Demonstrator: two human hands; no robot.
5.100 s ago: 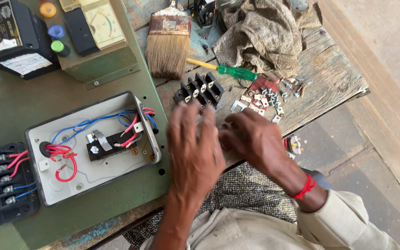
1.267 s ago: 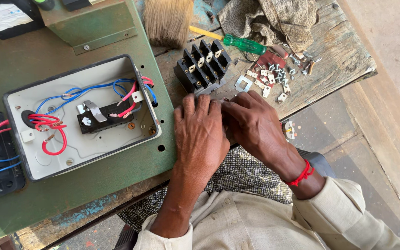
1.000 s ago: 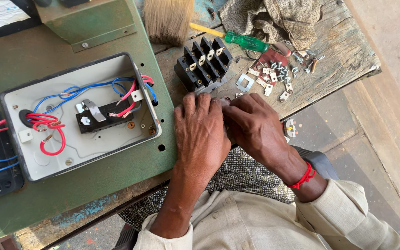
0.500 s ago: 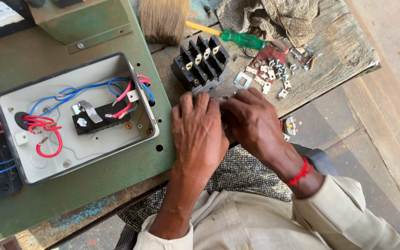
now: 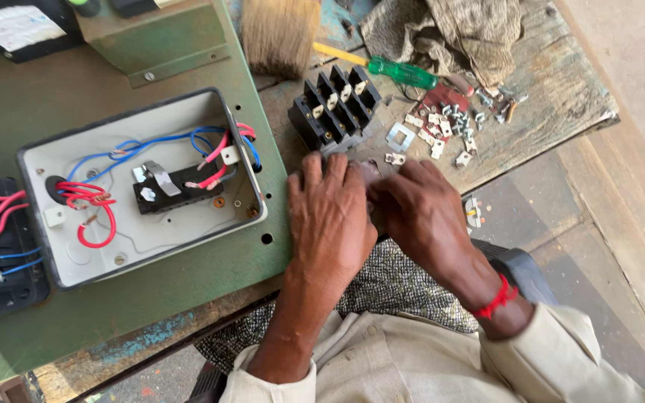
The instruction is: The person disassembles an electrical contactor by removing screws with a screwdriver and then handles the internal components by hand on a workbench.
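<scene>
Beside the ribbed black terminal block [image 5: 335, 104], both hands' fingers [image 5: 337, 168] curl together — contents hidden.

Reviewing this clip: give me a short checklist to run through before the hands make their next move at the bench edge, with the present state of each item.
1. Both hands in view: ok. The left hand and right hand meet at the bench edge.
2. What the fingers hold: cannot tell, the backs of the hands hide it.
3. Black terminal block clear of the hands: ok, it lies just beyond the fingertips, untouched.
4. Small metal parts within reach: ok, scattered right of the block.
5. Green-handled screwdriver free: ok, lying beside the cloth.
6. Open switch box: ok, wires exposed, no hand in it.
</scene>
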